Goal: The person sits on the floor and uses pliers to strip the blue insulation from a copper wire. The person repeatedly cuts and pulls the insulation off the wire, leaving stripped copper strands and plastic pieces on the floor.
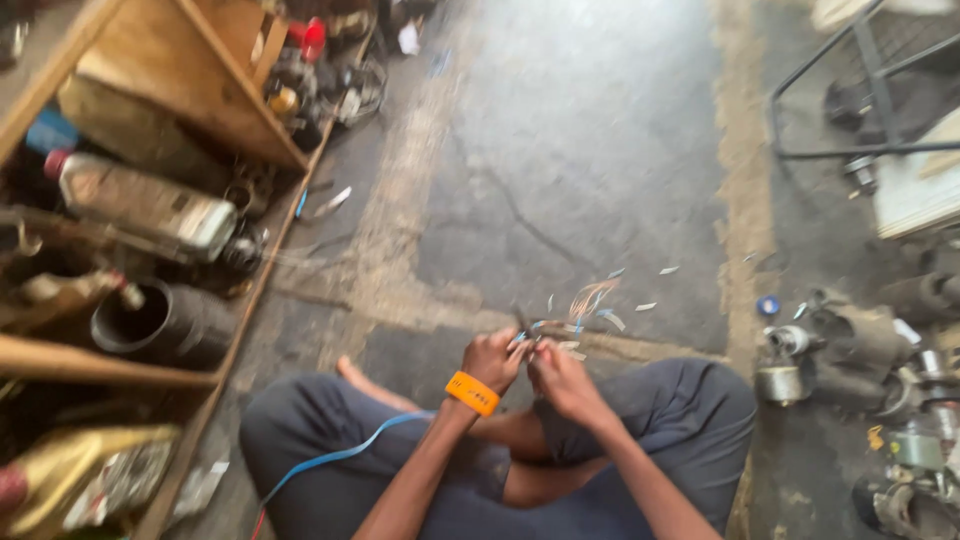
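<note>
I sit cross-legged on a grey concrete floor [570, 150]. My left hand [493, 358], with an orange band at the wrist, and my right hand [562, 380] are close together over my lap, fingers closed around a thin bundle of wire strands [590, 300] that fans out beyond them. A blue wire [340, 455] trails from the hands down across my left leg. Small stripped scraps [645, 306] lie on the floor just ahead. The picture is blurred, so the exact grip is unclear.
A wooden shelf [255, 290] on the left holds a grey bottle [150, 205], a black pipe piece [165, 325] and clutter. Metal machine parts [850, 350] lie at the right. A dark metal frame [850, 150] stands at the upper right.
</note>
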